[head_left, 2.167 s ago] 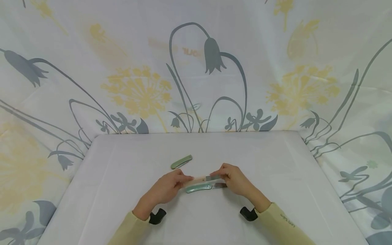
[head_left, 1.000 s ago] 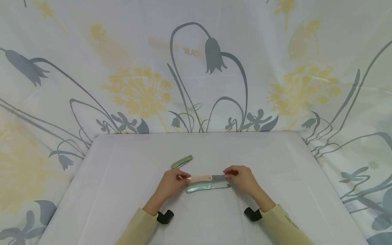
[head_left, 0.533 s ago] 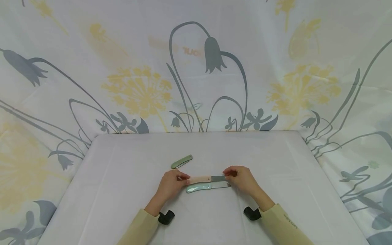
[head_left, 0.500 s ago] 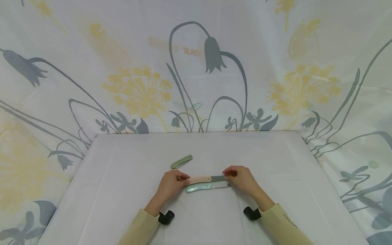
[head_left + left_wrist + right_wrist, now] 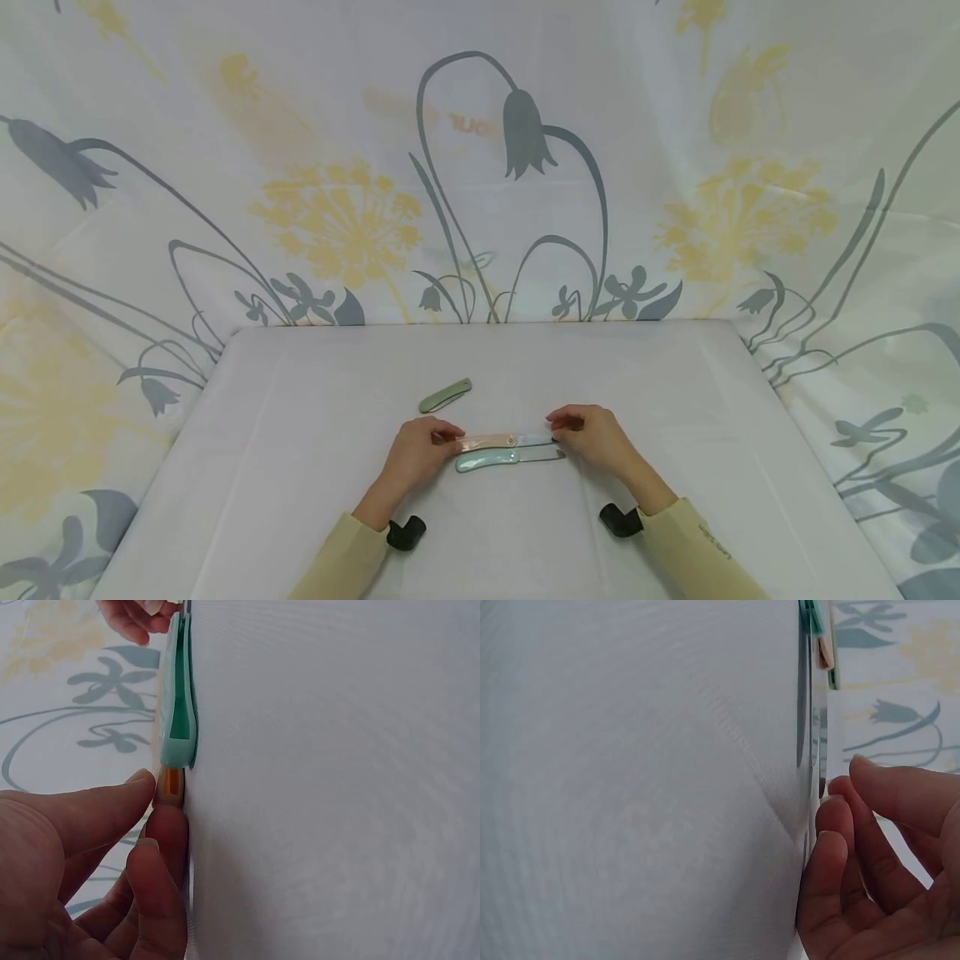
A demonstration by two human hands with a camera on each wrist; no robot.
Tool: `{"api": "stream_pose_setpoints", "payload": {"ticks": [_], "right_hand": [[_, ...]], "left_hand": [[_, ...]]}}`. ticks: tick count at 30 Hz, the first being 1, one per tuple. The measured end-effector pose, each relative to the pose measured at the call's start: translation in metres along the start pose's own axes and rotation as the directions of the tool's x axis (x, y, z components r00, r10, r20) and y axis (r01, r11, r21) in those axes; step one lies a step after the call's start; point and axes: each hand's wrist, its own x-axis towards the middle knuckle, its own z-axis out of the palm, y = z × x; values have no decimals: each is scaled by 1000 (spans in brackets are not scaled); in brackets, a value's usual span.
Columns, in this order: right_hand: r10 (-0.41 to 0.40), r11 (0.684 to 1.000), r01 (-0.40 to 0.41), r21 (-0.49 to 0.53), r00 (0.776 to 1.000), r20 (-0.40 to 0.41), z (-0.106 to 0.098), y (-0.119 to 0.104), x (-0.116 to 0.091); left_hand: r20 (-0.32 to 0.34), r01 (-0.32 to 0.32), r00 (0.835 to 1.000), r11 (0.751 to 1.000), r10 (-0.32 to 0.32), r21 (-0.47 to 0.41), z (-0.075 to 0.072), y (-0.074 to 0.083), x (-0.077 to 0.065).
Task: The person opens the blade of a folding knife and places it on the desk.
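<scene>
An unfolded folding knife with a peach handle [image 5: 486, 442] lies crosswise on the white table, its blade pointing right. My left hand [image 5: 422, 454] pinches the handle's end between thumb and index finger; the left wrist view shows the fingertips at that end [image 5: 172, 797]. By the blade tip is my right hand [image 5: 595, 440], fingers loosely bent; in the right wrist view its thumb stands apart from the blade [image 5: 823, 761]. Just nearer lies a second unfolded knife with a mint-green handle [image 5: 486, 460], parallel to the first. Farther back rests a folded olive-green knife [image 5: 446, 396].
The table [image 5: 360, 375] is covered in white cloth. A hanging cloth [image 5: 480, 167] with grey and yellow flowers encloses its back and sides. Black wrist cameras [image 5: 406, 532] sit below both hands.
The peach knife has shifted right, then settled beside the mint-green one. Its blade has turned from dull grey to bright. My right fingers have loosened from the blade tip.
</scene>
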Motion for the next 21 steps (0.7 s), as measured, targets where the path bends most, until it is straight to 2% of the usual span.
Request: {"api": "stream_pose_setpoints", "payload": {"ticks": [6, 11, 17, 21], "right_hand": [[-18, 998, 16, 61, 1000, 26, -2, 2, 0], [-15, 996, 13, 89, 1000, 20, -2, 0, 1], [-2, 992, 2, 123, 1000, 2, 0, -5, 9], [-1, 989, 1, 150, 1000, 0, 5, -13, 18]], "left_hand": [[-39, 5, 999, 1000, -5, 0, -3, -9, 3], [-99, 7, 995, 1000, -8, -18, -13, -11, 5], [-208, 38, 977, 997, -51, -66, -26, -15, 10], [-250, 57, 965, 996, -72, -69, -31, -21, 16]]}}
